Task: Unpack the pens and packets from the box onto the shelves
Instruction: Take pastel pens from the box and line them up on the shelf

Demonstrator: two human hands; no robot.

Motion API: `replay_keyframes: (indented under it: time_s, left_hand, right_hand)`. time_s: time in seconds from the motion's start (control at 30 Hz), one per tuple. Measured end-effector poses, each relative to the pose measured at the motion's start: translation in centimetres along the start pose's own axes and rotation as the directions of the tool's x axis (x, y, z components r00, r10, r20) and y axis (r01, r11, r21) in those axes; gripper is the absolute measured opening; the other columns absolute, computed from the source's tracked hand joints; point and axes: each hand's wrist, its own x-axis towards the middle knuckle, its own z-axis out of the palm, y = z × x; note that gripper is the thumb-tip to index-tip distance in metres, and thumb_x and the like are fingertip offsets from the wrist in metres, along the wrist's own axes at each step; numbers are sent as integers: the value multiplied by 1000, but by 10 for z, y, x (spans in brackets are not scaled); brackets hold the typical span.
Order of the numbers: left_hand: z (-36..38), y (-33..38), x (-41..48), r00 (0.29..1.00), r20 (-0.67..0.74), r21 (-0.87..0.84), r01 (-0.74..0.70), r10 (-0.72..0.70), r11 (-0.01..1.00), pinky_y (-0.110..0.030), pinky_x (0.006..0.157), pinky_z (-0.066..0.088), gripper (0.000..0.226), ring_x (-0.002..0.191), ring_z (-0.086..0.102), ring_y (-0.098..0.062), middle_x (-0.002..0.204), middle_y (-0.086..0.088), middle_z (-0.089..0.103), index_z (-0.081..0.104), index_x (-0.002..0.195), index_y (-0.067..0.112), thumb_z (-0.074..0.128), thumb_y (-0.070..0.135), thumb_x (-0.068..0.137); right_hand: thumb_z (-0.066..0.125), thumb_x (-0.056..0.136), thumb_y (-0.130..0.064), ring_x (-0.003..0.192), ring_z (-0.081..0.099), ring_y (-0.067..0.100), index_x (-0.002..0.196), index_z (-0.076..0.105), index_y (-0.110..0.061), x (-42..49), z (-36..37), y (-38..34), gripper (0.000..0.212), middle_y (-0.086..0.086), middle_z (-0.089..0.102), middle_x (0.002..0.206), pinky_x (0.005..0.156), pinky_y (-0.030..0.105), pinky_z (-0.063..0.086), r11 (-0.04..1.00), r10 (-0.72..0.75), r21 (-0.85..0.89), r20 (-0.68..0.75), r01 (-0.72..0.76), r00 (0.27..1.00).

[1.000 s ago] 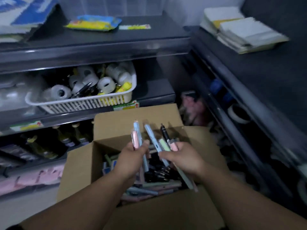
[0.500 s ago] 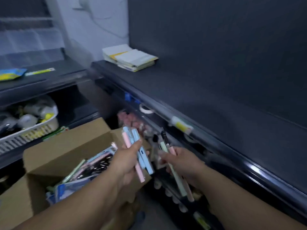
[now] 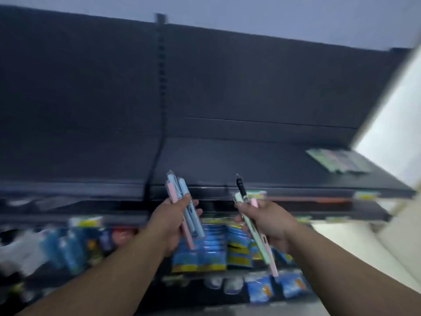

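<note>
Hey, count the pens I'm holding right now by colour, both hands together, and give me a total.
Pink pens: 2
Blue pens: 2
Green pen: 1
Black pen: 1
Total: 6

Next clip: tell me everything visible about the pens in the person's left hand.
The left-hand pens are a bunch of slim pastel sticks, one pink and two light blue, plastic by the look. They lie side by side, upright but tilted, tops leaning left, lower ends jutting below the palm. The left hand grips them mid-length, held in the air before the dark shelf. Blur hides any print.
</note>
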Motion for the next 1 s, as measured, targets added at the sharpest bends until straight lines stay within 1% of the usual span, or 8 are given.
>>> replay_keyframes:
  time_s: [0.1,0.27,0.43,0.53,0.67,0.77,0.87,1.0]
  left_hand:
    - [82,-32,4,988,145,116,32,-49,993,-33,62,53,20,74,70,-19,92,-3,72,57,114,14,53,23,97]
    - [179,-70,9,947,295,273,44,-128,961,-29,58,50,26,74,69,-15,92,-3,72,57,116,8,52,26,98]
    - [250,-75,40,916,373,283,39,-148,958,-29,56,52,20,77,68,-19,96,-7,69,56,113,8,50,21,99]
    - [290,-63,71,890,424,270,51,-166,962,-28,53,53,11,80,68,-19,99,-8,68,55,106,10,50,18,99]
    - [332,-42,122,879,444,292,39,-172,956,-32,65,52,5,86,67,-21,105,-11,66,53,102,10,49,10,98]
    - [356,-29,162,889,423,351,18,-175,936,-34,71,53,4,89,67,-22,106,-12,66,54,100,10,52,8,97]
    - [375,-28,194,895,400,411,15,-196,911,-32,67,52,3,89,68,-20,105,-10,67,57,97,12,56,10,95]
    - [394,-36,225,903,370,449,29,-216,893,-31,63,52,3,87,69,-19,104,-9,68,58,95,14,58,11,94]
  right_hand:
    - [59,95,-28,49,56,12,94,59,-13,-32,-79,18,15,6,69,74,46,23,45,996,11,86,-144,1,990]
    - [61,94,-30,45,52,12,90,59,-10,-60,-162,48,20,6,68,69,43,23,42,985,60,170,-342,0,938]
    - [62,93,-30,45,51,13,94,58,-6,-40,-219,53,24,6,68,67,43,23,43,966,110,257,-456,12,883]
    - [61,94,-30,47,53,13,101,59,-5,-7,-249,39,26,6,69,69,43,23,44,959,115,282,-495,34,861]
    - [57,97,-20,51,54,15,101,59,0,46,-282,14,21,11,68,74,45,24,45,963,107,267,-512,40,852]
    - [59,95,-20,53,56,20,106,57,6,80,-304,0,28,12,63,68,49,27,49,970,120,244,-504,7,855]
    - [63,93,-26,46,54,19,96,58,1,110,-324,-10,28,10,61,58,46,26,49,977,133,212,-483,-32,866]
    - [64,92,-32,47,57,15,96,60,0,148,-348,-18,32,5,66,62,46,23,48,981,126,189,-445,-45,887]
